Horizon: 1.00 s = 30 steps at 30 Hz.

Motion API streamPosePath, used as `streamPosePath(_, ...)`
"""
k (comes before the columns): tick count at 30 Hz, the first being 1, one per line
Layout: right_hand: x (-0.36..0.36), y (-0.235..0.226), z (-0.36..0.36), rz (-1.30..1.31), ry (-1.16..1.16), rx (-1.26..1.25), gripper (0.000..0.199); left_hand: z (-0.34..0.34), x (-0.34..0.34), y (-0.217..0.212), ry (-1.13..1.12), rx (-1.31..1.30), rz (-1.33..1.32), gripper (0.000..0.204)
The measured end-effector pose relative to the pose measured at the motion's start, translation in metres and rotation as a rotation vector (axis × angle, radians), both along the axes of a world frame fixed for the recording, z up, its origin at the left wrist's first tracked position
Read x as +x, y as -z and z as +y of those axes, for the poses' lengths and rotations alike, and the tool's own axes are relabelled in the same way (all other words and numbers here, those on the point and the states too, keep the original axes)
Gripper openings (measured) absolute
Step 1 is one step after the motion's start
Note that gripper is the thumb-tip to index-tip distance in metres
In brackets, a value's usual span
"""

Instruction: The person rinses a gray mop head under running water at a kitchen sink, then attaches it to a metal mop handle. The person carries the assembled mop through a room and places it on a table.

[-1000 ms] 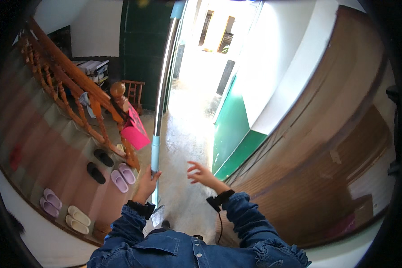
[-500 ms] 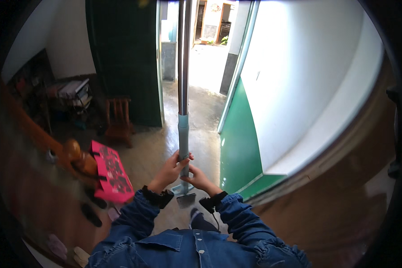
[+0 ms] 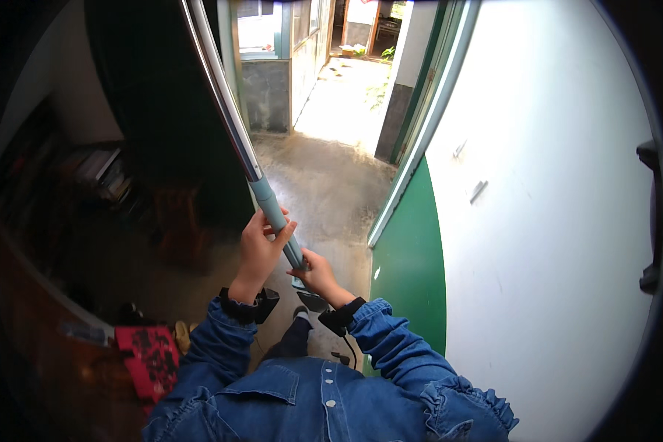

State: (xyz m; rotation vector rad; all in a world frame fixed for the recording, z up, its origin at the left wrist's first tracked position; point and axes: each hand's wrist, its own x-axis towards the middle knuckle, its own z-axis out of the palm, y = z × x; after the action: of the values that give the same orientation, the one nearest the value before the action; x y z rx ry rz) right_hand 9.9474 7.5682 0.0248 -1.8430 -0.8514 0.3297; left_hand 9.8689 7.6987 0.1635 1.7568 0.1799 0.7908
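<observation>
A long pole (image 3: 235,121) with a shiny silver shaft and a blue-grey grip slants from the upper left down to my hands. My left hand (image 3: 258,250) is closed around the grip, its thumb along the near side. Lower down, my right hand (image 3: 320,276) wraps the bottom stretch of the grip. Just below it show a light-blue piece (image 3: 297,283) and a dark flat piece (image 3: 313,301); whether they join the pole I cannot tell. The pole's far end lies outside the view.
An open doorway leads onto a bright yard, with a dark green door (image 3: 162,96) on its left. A green and white wall (image 3: 409,265) runs close on my right. At the left are a wooden chair (image 3: 177,217), stacked papers (image 3: 99,166) and a pink-red bag (image 3: 149,357).
The pole has gone from upright to leaning left at its top. My view has shifted toward the doorway, and the pink-red bag now sits lower and farther left. Both hands keep their grip.
</observation>
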Motion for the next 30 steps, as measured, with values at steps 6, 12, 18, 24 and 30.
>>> streamPosePath(6,0.196,-0.008,0.066,-0.044,0.041,-0.119,0.045,0.067,0.189,-0.009,0.096,-0.039,0.017,0.022)
streamPosePath(12,0.396,0.02,0.099,-0.115,0.061,-0.111,0.043,0.102,0.391,0.002,0.216,-0.041,0.039,0.02)
streamPosePath(18,0.612,0.054,0.126,0.069,-0.101,-0.013,0.037,0.14,0.611,0.043,0.244,-0.1,0.116,0.021)
streamPosePath(24,0.782,0.032,0.196,-0.068,-0.117,-0.003,0.035,0.203,0.772,0.018,0.247,-0.148,0.132,0.023)
streamPosePath(30,0.955,0.055,0.277,-0.085,-0.137,-0.072,0.046,0.278,0.939,0.035,0.275,-0.199,0.126,0.027)
